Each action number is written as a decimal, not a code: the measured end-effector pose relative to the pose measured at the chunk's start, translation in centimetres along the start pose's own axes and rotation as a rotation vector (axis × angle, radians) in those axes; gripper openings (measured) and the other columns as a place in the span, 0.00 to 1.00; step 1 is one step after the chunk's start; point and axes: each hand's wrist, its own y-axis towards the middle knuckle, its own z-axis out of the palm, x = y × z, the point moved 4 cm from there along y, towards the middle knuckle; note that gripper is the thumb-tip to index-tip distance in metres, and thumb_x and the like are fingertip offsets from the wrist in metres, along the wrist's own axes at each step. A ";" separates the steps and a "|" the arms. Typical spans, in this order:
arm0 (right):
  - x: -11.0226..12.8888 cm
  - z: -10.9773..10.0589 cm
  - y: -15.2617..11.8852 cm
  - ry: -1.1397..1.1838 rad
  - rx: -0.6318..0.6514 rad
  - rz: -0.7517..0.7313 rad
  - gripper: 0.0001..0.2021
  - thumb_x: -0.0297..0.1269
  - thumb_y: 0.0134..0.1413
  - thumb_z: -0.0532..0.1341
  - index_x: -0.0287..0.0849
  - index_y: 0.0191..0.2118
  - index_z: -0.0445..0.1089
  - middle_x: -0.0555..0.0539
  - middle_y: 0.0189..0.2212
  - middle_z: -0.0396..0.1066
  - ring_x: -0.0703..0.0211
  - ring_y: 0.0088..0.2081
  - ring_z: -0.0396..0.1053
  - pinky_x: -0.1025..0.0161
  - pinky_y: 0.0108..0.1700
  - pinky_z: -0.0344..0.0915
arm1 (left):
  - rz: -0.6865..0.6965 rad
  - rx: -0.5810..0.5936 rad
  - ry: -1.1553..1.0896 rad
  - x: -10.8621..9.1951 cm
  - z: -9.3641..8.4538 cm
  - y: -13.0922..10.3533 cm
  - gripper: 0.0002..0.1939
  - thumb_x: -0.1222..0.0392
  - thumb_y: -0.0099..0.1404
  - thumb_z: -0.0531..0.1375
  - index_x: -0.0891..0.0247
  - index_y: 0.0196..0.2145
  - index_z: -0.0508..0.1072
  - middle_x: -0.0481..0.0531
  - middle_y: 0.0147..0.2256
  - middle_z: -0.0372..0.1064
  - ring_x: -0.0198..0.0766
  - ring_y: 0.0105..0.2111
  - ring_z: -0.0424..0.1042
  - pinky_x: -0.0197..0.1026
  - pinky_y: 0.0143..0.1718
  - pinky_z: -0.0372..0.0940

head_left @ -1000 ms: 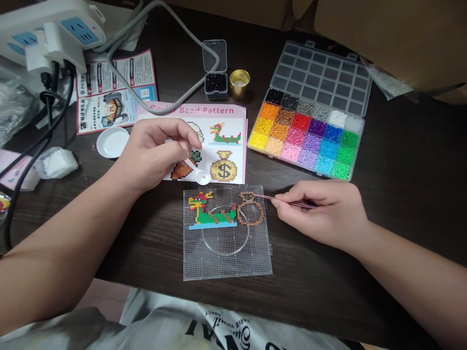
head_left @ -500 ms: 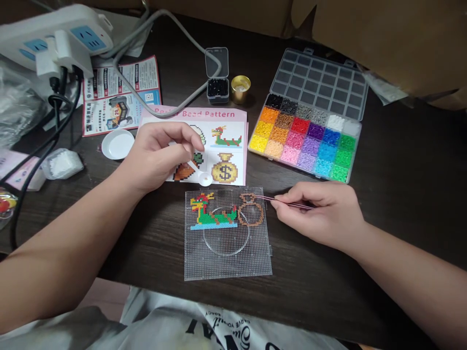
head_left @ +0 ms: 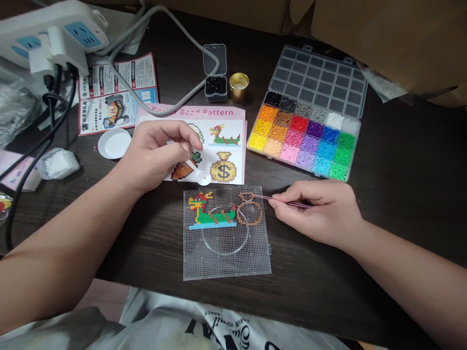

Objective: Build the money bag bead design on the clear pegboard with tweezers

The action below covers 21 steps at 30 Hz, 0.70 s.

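Observation:
My left hand point(head_left: 160, 153) is closed on the handle of a small white spoon point(head_left: 203, 178), whose bowl hangs just above the far edge of the pegboard and holds a tiny bead or so. My right hand point(head_left: 315, 214) pinches thin tweezers point(head_left: 288, 201), their tips at the neck of a brown bead outline point(head_left: 250, 214) shaped like a bag. That outline sits at the right of the clear square pegboard point(head_left: 226, 265). Beside it on the board is a finished-looking green dragon boat point(head_left: 215, 216) of beads. Behind lies the printed bead pattern sheet point(head_left: 223, 166), partly covered by my left hand.
An open compartment box point(head_left: 302, 131) of coloured beads stands at the back right. Near it are a small box of black beads point(head_left: 216, 85) and a gold cup point(head_left: 239, 87). At left are a white dish point(head_left: 115, 144), a leaflet point(head_left: 116, 92), a power strip point(head_left: 82, 31) and cables.
The whole view has shifted slightly. Both hands keep their grips, and the tweezer tips stay at the neck of the brown outline.

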 end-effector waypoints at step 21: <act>0.0 0.2 0.2 0.003 0.003 0.026 0.07 0.36 0.51 0.67 0.47 0.24 0.73 0.51 0.20 0.75 0.61 0.20 0.69 0.62 0.17 0.62 | -0.007 0.017 -0.006 0.2 0.2 0.0 0.12 0.76 0.50 0.58 0.64 0.26 0.78 0.47 0.18 0.61 0.34 0.17 0.69 0.30 0.10 0.50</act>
